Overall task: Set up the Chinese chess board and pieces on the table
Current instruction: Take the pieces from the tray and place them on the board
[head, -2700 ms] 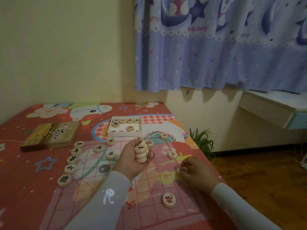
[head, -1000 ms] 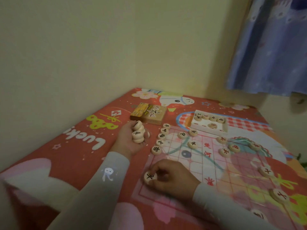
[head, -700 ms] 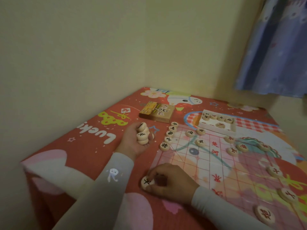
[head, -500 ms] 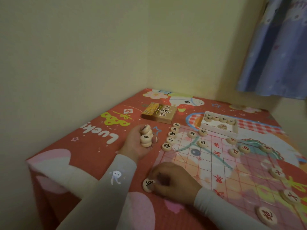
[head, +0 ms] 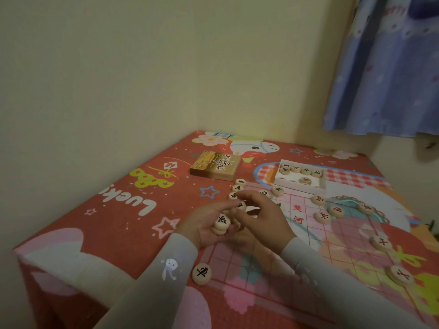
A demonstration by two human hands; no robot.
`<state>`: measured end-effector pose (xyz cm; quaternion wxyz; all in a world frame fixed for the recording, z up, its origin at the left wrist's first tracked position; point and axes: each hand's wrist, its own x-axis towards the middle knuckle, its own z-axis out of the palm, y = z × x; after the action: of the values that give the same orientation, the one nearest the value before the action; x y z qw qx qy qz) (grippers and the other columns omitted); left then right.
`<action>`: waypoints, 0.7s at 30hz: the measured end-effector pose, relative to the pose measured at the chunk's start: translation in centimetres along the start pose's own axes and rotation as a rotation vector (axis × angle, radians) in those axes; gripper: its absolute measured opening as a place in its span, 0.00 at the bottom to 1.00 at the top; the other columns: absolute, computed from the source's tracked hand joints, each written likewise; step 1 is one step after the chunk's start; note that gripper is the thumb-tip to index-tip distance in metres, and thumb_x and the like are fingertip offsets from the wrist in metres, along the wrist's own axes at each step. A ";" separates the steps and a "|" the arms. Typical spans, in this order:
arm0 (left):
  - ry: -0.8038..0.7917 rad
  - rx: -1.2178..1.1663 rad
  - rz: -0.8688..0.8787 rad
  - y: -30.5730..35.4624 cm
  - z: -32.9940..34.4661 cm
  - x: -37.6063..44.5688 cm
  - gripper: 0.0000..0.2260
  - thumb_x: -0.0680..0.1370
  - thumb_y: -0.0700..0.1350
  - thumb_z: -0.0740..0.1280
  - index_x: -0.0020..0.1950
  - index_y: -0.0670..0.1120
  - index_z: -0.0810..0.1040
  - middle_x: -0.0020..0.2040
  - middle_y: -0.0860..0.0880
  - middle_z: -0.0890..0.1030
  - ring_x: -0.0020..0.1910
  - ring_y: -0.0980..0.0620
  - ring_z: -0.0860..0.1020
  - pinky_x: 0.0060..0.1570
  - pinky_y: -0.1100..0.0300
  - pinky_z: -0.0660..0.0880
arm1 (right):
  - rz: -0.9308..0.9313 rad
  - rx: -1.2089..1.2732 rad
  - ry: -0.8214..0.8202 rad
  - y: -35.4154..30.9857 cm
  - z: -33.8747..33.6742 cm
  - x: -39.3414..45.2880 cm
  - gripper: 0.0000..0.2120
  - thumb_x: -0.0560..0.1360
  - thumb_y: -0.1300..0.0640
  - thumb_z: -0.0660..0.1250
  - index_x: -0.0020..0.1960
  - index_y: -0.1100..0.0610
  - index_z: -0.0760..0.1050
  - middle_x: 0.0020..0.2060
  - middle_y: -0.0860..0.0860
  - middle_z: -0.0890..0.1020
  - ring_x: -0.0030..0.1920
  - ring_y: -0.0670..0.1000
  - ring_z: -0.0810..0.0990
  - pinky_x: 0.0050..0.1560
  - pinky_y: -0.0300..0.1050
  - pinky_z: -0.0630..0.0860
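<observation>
- Head view: the right hand (head: 259,222) is no longer resting on the black chariot piece (head: 201,273). That piece is now lying alone at the near left corner of the board (head: 306,236), so this corner seems finished.
- The right hand is now reaching to the stack of pieces (head: 223,223) that the left hand (head: 206,227) is gripping above the left side of the board. Its fingers are curling around the top of the stack, probably pinching one piece, but the contact is hidden.
- I think it is taking the next piece for the left column.
- Several places are staying free between the corner piece and the black pieces (head: 237,188) at the far left.
- The table edge is near the corner piece on the left; the tray (head: 299,178) and the box lid (head: 215,165) are standing far, well apart from the hands.
</observation>
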<state>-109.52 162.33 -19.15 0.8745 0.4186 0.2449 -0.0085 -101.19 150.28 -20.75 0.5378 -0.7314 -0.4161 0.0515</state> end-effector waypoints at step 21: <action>0.235 -0.189 0.095 1.9 -2.4 2.3 0.08 0.79 0.44 0.62 0.43 0.41 0.73 0.33 0.44 0.73 0.31 0.49 0.75 0.19 0.65 0.74 | 0.029 -0.084 0.052 2.2 -0.8 -0.5 0.15 0.70 0.57 0.74 0.57 0.49 0.78 0.50 0.42 0.81 0.50 0.41 0.79 0.55 0.39 0.77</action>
<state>-108.05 165.77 -20.00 0.8748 0.3438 0.3249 0.1051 -99.87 149.20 -22.39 0.5166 -0.7603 -0.3931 0.0226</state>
